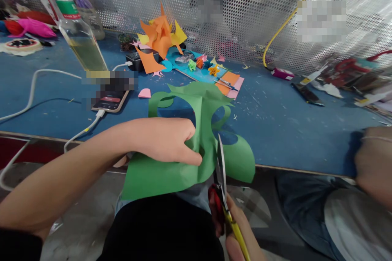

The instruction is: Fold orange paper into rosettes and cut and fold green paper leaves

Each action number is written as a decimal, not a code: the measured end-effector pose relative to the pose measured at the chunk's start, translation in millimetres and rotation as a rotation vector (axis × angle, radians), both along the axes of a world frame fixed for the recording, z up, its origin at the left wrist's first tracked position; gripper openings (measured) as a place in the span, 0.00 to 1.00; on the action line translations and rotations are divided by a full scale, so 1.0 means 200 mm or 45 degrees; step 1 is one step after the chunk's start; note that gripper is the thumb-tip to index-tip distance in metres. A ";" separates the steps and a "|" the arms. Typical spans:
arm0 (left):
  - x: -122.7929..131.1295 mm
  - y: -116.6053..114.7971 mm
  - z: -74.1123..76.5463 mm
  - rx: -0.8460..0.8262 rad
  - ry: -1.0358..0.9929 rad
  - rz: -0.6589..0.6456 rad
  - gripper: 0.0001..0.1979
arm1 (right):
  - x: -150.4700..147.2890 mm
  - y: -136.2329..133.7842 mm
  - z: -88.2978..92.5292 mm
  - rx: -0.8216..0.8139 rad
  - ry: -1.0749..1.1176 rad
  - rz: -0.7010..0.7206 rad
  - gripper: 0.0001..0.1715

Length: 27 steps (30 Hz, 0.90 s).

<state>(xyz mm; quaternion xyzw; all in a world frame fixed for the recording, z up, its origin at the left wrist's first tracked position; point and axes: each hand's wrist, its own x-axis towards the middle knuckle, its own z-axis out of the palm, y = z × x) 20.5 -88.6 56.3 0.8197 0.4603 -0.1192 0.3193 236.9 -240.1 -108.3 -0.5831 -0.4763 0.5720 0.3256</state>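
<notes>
A large sheet of green paper (162, 177), with several rounded pieces cut out of it, hangs over the table's front edge above my lap. My left hand (167, 140) grips the paper near its middle, thumb and fingers pinched on a raised fold. In my right hand (237, 228) is a pair of scissors (221, 167) with red and yellow handles. Their blades point away from me and up, at the cut edge of the paper, slightly apart. Part of my right hand lies below the frame.
On the blue table (275, 130) lie a plugged-in phone (112, 100), a bottle (84, 43) of yellowish liquid, orange paper cutouts (161, 32), small folded paper pieces (213, 70) and a pen (227, 85). Another person's arm (375, 163) rests at the right. A perforated metal panel (245, 20) stands behind.
</notes>
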 end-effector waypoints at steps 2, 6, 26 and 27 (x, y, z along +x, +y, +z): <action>-0.01 0.00 0.00 0.007 0.002 0.005 0.18 | -0.01 0.02 0.00 -0.044 0.031 -0.006 0.38; -0.01 0.00 0.01 0.013 0.003 0.018 0.18 | -0.03 0.05 0.01 -0.108 0.061 -0.050 0.37; 0.02 0.06 0.08 0.054 0.070 -0.056 0.15 | -0.03 0.08 -0.01 0.027 0.006 -0.051 0.42; 0.01 0.07 0.08 0.057 0.051 -0.063 0.15 | -0.02 0.08 -0.03 0.068 0.000 -0.043 0.43</action>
